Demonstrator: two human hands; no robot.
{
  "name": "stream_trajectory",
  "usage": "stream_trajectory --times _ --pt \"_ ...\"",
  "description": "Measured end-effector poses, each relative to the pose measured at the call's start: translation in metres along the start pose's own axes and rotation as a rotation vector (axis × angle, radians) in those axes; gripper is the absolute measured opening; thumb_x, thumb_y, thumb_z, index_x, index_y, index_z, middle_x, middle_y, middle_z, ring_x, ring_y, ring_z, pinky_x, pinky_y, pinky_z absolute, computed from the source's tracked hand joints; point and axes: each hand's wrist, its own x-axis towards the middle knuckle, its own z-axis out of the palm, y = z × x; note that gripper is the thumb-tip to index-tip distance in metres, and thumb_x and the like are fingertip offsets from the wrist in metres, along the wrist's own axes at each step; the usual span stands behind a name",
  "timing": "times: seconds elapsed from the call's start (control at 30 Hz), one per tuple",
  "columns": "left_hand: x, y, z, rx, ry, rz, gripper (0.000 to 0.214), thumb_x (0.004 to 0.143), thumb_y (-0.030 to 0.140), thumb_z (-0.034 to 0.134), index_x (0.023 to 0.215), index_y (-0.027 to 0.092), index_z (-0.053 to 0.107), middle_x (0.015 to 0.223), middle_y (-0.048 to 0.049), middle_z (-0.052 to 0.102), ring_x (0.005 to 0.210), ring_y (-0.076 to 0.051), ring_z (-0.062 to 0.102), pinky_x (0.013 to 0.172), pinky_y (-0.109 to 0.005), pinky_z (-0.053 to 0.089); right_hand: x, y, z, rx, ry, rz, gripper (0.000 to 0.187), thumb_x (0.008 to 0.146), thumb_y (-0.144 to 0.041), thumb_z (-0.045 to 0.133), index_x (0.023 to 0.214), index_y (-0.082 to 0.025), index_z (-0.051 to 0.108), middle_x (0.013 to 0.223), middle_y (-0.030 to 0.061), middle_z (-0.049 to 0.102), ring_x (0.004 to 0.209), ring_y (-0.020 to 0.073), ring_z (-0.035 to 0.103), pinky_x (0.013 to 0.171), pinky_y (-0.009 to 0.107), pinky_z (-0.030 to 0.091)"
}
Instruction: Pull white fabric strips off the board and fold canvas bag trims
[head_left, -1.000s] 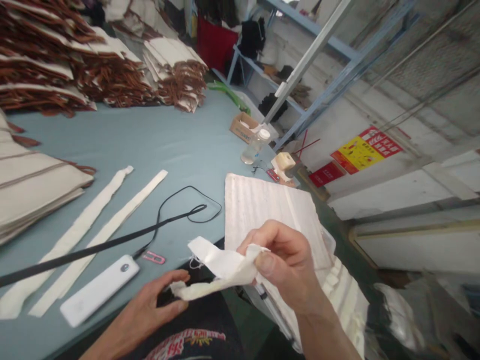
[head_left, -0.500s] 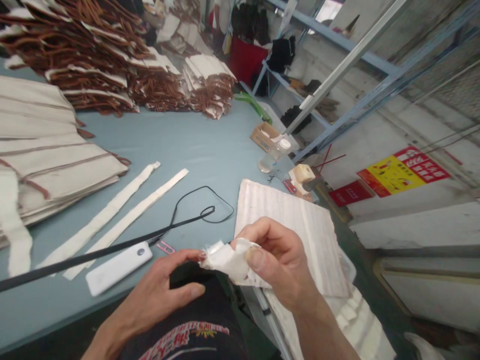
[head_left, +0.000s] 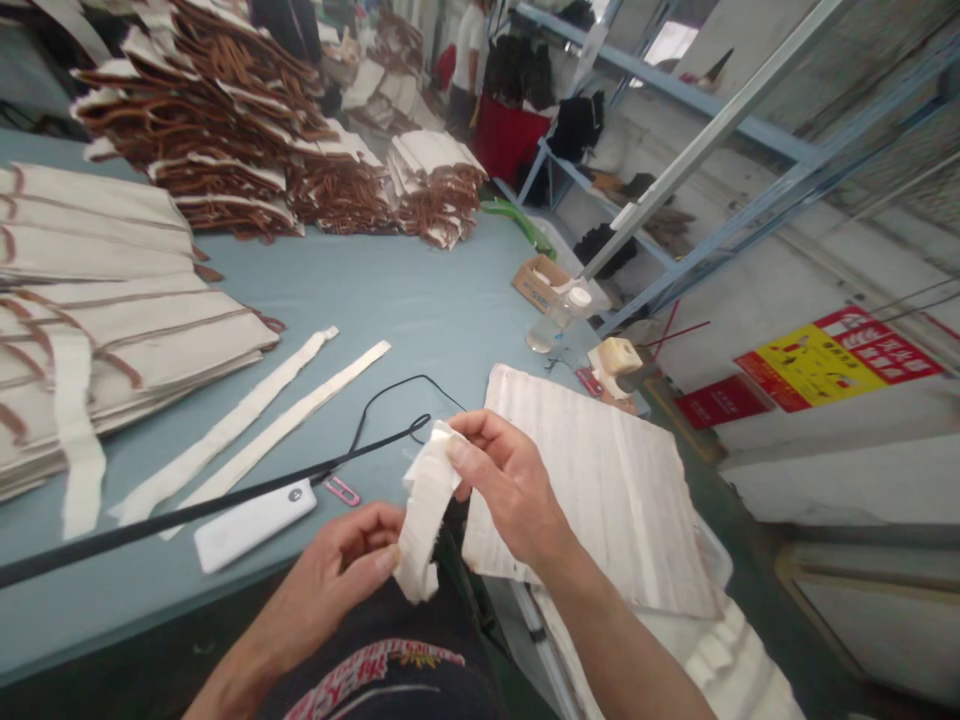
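Note:
A short white fabric strip point(head_left: 424, 510) with frayed edges hangs between my two hands, above my lap. Its upper end is pinched by my right hand point(head_left: 504, 478), thumb on top. Lower down, my left hand point(head_left: 352, 560) has its thumb and fingertips closed on the strip's left edge. On the table to the left lie two long off-white strips point(head_left: 240, 425), a black cord point(head_left: 300, 472) and a white phone-like device point(head_left: 255, 527). A small pink clip-like piece point(head_left: 342, 489) is beside the device.
A striped off-white board point(head_left: 592, 480) lies at the right. Stacked cream fabric pieces point(head_left: 135, 330) spread at left, with tall brown-edged piles point(head_left: 225, 130) behind. A clear bottle point(head_left: 559, 320), small carton point(head_left: 538, 283) and yellowish block point(head_left: 619, 356) stand along the right edge.
My right hand has moved up and left, stretching the bunched strip into an upright length. My left fingers, spread before, have closed on it. The view has shifted slightly.

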Motion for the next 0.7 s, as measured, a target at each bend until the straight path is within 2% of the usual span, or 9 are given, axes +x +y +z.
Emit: stream_trajectory --times 0.07,0.13,0.27,0.33,0.43,0.5,0.6,0.7 --pt "-0.007 0.002 -0.005 0.068 0.055 0.004 0.06 0.092 0.079 0.073 0.096 0.02 0.077 0.087 -0.0066 0.079 0.083 -0.026 0.074 0.076 -0.033 0.06 0.004 0.009 -0.003 -0.018 0.015 0.009 0.041 0.092 -0.055 0.086 0.107 -0.02 0.073 0.088 0.0023 0.073 0.068 0.0123 0.062 0.06 0.022 0.055" --pt "-0.013 0.008 -0.009 0.127 0.063 -0.005 0.06 0.092 0.079 0.072 0.098 0.02 0.078 0.087 -0.0068 0.079 0.082 -0.026 0.073 0.076 -0.033 0.06 0.006 0.016 -0.006 -0.02 0.006 0.027 0.043 0.09 -0.056 0.088 0.11 -0.02 0.074 0.096 0.0041 0.075 0.07 0.0124 0.062 0.06 0.022 0.053" --pt "-0.016 0.012 -0.016 0.118 0.019 -0.081 0.072 0.092 0.077 0.07 0.136 0.02 0.074 0.088 -0.007 0.079 0.082 -0.028 0.076 0.075 -0.035 0.06 0.008 0.022 -0.009 0.045 -0.039 0.03 0.048 0.088 -0.06 0.09 0.111 -0.021 0.073 0.102 0.0046 0.076 0.073 0.0132 0.06 0.064 0.024 0.054" --pt "-0.015 0.008 -0.021 0.098 0.013 -0.097 0.075 0.092 0.075 0.069 0.143 0.021 0.071 0.097 -0.009 0.082 0.087 -0.03 0.077 0.078 -0.037 0.062 0.01 0.021 -0.01 0.087 -0.065 -0.003 0.049 0.088 -0.062 0.09 0.111 -0.022 0.074 0.099 0.0037 0.075 0.072 0.0133 0.06 0.063 0.024 0.054" --pt "-0.015 0.004 -0.024 0.075 -0.023 -0.088 0.064 0.091 0.07 0.072 0.133 0.022 0.078 0.104 -0.0093 0.084 0.094 -0.032 0.078 0.083 -0.038 0.064 0.015 0.02 -0.012 0.126 -0.112 -0.043 0.048 0.088 -0.062 0.09 0.108 -0.022 0.075 0.099 0.0038 0.077 0.07 0.0131 0.06 0.061 0.024 0.054" --pt "-0.013 0.01 -0.022 0.045 -0.066 -0.06 0.061 0.091 0.069 0.074 0.127 0.021 0.081 0.106 -0.0095 0.084 0.094 -0.032 0.078 0.085 -0.038 0.064 0.017 0.019 -0.013 0.127 -0.121 -0.073 0.047 0.088 -0.063 0.089 0.107 -0.021 0.075 0.102 0.0053 0.079 0.072 0.0146 0.063 0.062 0.025 0.054" --pt "-0.005 0.029 -0.013 0.07 -0.153 0.03 0.064 0.092 0.071 0.074 0.128 0.019 0.083 0.119 -0.0124 0.085 0.102 -0.033 0.078 0.092 -0.037 0.062 0.019 0.016 -0.013 0.099 -0.127 -0.11 0.049 0.088 -0.064 0.088 0.108 -0.021 0.075 0.106 0.0068 0.081 0.079 0.0167 0.067 0.068 0.027 0.056" --pt "0.007 0.048 -0.005 0.157 -0.168 0.104 0.054 0.095 0.065 0.074 0.123 0.021 0.086 0.119 -0.0104 0.086 0.109 -0.034 0.078 0.097 -0.036 0.06 0.019 0.012 -0.014 0.094 -0.17 -0.081 0.049 0.089 -0.063 0.089 0.11 -0.021 0.075 0.108 0.0067 0.08 0.08 0.0163 0.067 0.074 0.028 0.058"
